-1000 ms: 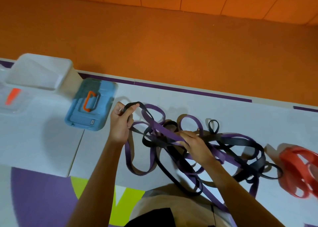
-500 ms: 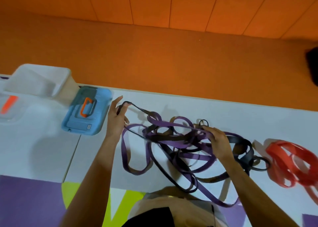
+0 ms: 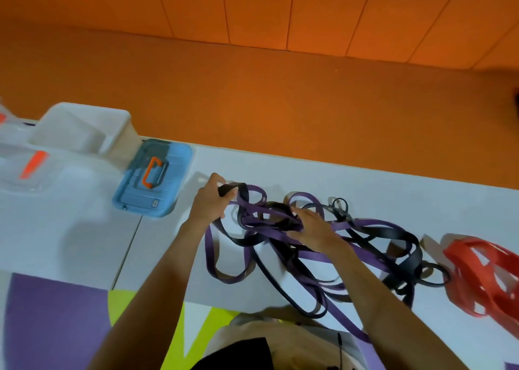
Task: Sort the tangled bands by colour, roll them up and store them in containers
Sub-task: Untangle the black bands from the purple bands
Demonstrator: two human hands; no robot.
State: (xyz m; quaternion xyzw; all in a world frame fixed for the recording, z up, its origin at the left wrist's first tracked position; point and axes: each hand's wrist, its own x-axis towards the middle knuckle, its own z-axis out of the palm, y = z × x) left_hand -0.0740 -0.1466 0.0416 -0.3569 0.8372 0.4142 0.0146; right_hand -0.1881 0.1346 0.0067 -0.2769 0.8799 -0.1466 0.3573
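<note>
Head view, looking down on a white table top [image 3: 370,190]. The tangle [image 3: 331,246] of purple and black bands lies at frame centre and spreads toward 4 o'clock, with loose loops trailing to the near table edge at 6 o'clock. The left hand [image 3: 208,202] sits at 9 o'clock of the tangle, its fingers curled round the looped end of a black band [image 3: 229,187], which is drawn out of the pile toward 10 o'clock. The right hand [image 3: 311,228] is on the knotted middle of the tangle. Its fingers [image 3: 297,214] and thumb close on a bunch of crossed purple and black strands; which single strand it has I cannot tell. The red bands [image 3: 480,274] are a separate loose heap at 3 o'clock of the tangle, just beside its outermost black loop, and I cannot tell if they touch it. The blue case [image 3: 168,170] has an orange handle and a closed lid and lies flat at 10 o'clock of the left hand, near but apart. The white tub [image 3: 84,128] is further out at 10 o'clock, just behind the case. A clear container [image 3: 11,159] with an orange piece on it sits at the 9 o'clock frame edge. An orange floor runs beyond the far table edge at 12 o'clock.
</note>
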